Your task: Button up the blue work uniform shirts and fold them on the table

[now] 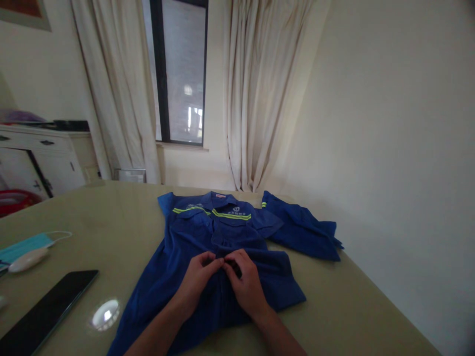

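Note:
A dark blue short-sleeved work shirt (189, 242) lies spread on the table, collar away from me, with yellow-green reflective strips and white print across its chest. My left hand (200, 277) pinches the cloth along the shirt's front opening. Its thumb and forefinger meet the fingertips of my right hand (245, 282), which pinches the same spot from the other side. Whether a button sits between the fingertips is hidden. To the right, beyond the shirt's sleeve, rests a folded blue garment (300, 227) with a small yellow-green strip.
On the left of the table (122, 217) are a black phone (48, 311), a light-blue face mask (29, 247) and a smooth white oval object (28, 260). A wall (401, 173) borders the right side. Curtains (260, 99) and a window stand behind.

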`<state>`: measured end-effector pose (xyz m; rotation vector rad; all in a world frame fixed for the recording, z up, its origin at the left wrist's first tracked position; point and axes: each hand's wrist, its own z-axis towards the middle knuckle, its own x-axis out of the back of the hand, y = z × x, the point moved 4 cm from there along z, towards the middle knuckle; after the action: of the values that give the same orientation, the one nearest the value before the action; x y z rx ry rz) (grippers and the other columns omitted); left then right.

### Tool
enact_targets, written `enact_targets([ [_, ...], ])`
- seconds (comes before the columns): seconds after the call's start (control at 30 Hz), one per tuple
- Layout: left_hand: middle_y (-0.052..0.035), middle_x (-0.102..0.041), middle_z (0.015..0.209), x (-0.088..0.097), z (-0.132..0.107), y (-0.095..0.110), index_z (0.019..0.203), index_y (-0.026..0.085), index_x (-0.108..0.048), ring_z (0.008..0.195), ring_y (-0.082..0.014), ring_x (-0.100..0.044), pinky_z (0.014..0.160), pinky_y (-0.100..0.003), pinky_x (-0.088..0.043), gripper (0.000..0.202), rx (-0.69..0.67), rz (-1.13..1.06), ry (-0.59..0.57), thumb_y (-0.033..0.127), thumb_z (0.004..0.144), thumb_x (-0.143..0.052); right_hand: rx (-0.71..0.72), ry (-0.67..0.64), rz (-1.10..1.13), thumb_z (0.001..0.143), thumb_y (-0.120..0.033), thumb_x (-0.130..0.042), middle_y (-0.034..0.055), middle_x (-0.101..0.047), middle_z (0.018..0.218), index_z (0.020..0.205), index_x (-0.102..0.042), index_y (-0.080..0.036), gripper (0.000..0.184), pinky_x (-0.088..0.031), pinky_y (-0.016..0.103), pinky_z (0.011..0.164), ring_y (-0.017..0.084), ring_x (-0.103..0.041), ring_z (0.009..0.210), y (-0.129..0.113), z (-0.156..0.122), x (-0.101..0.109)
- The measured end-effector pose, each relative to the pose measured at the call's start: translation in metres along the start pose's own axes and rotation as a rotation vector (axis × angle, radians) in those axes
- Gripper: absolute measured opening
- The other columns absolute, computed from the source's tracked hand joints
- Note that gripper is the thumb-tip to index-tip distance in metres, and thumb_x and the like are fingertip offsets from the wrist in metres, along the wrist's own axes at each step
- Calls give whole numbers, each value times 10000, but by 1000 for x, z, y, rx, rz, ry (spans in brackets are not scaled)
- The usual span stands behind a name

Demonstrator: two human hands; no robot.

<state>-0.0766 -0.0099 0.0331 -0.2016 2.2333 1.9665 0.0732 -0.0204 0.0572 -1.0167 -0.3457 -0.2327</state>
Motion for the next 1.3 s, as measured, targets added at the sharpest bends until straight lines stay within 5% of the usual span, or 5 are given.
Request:
enact_targets([
  [0.13,23,-662,723,-1,2,1,756,177,-670,684,-140,-572,662,-238,-441,350,-61,33,-30,467,646,-833,22,-7,3,925,-169,-633,33,-677,1012,1102,-722,-271,223,-497,288,774,199,-640,890,1,0,0],
  [0.43,9,-675,724,-1,5,1,776,178,-721,715,-168,-597,677,-258,-458,399,-142,164,-24,557,684,-800,19,44,-49,933,-110,-592,23,-667,927,976,-753,-268,229,-481,284,803,195,-642,877,5,1,2],
  [0.77,-75,-773,983,3,16,-12,968,177,-736,1009,-265,-691,950,-368,-512,377,-169,166,-63,436,696,-754,8,98,-88,921,-86,-543,36,-648,969,1074,-744,-244,298,-501,265,792,176,-647,869,6,0,2],
  [1.0,2,-657,732,0,14,-12,774,209,-589,711,-199,-613,653,-289,-441,60,-330,589,-82,267,768,-601,-24,45,-142,847,-34,-572,30,-663,926,964,-740,-227,282,-495,254,723,178,-653,827,9,0,-1],
  [1.3,-6,-626,762,3,11,-11,778,222,-549,728,-199,-578,686,-296,-423,105,-418,666,-40,300,849,-555,26,42,-159,909,-93,-593,35,-653,990,945,-690,-240,180,-486,278,858,195,-642,942,4,-2,-2],
])
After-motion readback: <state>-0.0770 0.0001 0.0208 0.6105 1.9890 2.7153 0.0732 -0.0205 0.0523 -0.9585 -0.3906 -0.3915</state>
